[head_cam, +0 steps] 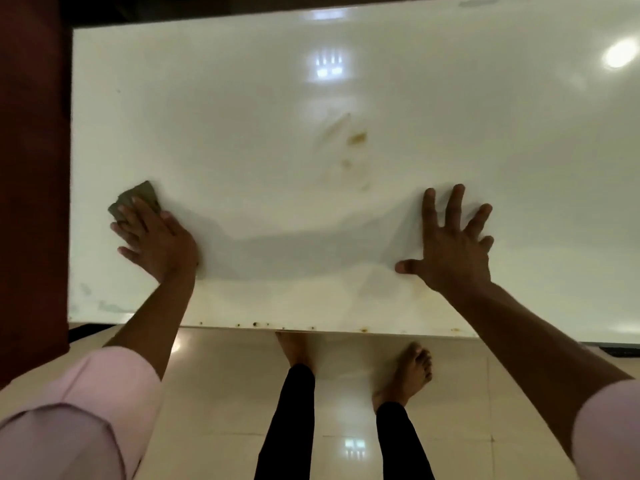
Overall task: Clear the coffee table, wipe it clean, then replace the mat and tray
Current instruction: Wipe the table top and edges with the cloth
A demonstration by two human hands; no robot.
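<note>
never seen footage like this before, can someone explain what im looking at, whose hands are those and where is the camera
There is no machine here: a person wears a wide-angle camera on the head, looking forward and down, so you see their own arms, legs and bare feet. This is the only view.

The big glossy white surface is the coffee table. It has brownish stains near the middle and small rusty spots along the near edge.

The left hand presses a small grey-green cloth flat against the table near its left end, which looks like wiping. The right hand holds nothing; its fingers are spread, over or on the table. No mat or tray is in view.
</note>
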